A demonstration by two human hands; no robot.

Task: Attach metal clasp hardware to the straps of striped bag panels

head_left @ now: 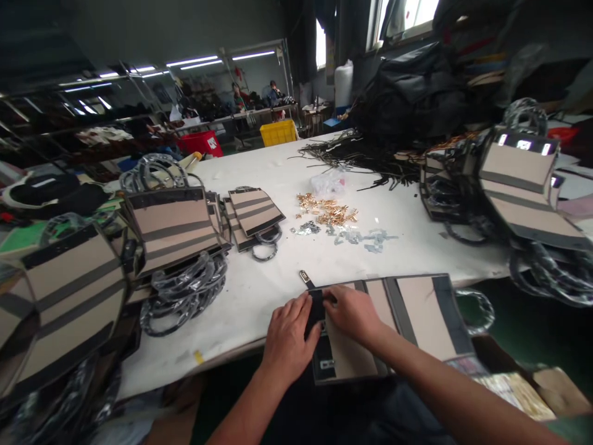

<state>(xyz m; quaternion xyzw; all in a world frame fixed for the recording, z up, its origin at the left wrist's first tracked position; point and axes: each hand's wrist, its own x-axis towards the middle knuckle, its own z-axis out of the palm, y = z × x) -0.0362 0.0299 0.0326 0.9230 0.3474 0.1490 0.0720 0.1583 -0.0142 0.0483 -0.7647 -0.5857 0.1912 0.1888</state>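
At table edge [238, 347], beige panel [412, 309], dark-banded

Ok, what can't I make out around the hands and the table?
In the head view:
Part of the bag panel under the left hand: covered by that hand.
Anything the right hand pinches: hidden by its curled fingers.
Gold metal pieces: too small to count.
Leftmost beige panel: cut off by the left edge.
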